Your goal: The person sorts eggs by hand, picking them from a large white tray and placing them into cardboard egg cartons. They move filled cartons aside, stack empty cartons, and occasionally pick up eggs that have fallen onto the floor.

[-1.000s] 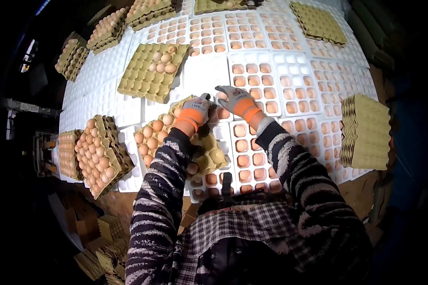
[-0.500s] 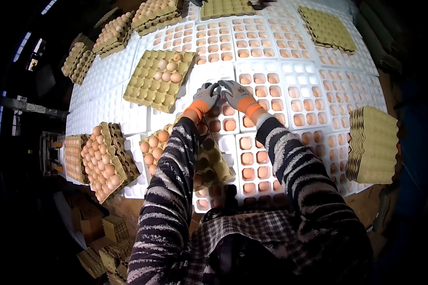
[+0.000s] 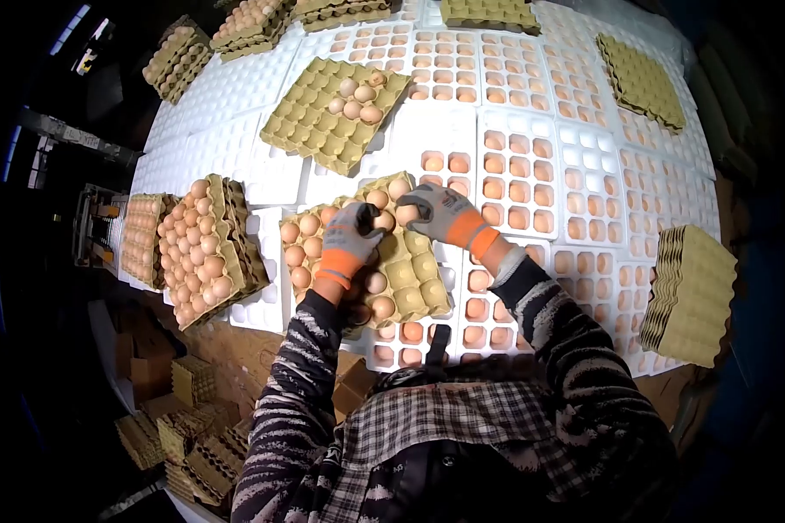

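Note:
My left hand [image 3: 349, 237], in a grey glove with an orange cuff, is over a pulp egg tray [image 3: 403, 261] close to my body. Its fingers close on a brown egg [image 3: 384, 221]. At the same tray's far right corner, my right hand [image 3: 443, 214], gloved alike, has its fingers curled round another egg [image 3: 406, 213]. More eggs fill the tray's left part, while several cups on its right are bare. White foam trays [image 3: 475, 196] with eggs in their square cells lie to the right, and my hands partly cover the nearer cells.
Beyond my hands lies a tilted pulp tray [image 3: 310, 113] with several eggs. Stacked trays of eggs [image 3: 201, 248] stand at the left. A stack of pulp trays [image 3: 689, 296] is at the right, and another pulp tray [image 3: 641, 83] lies far right. Cartons [image 3: 153, 370] sit on the floor.
Both hands have come back from the white foam tray to the nearer pulp tray and closed on eggs there. The view has shifted, so the table appears moved.

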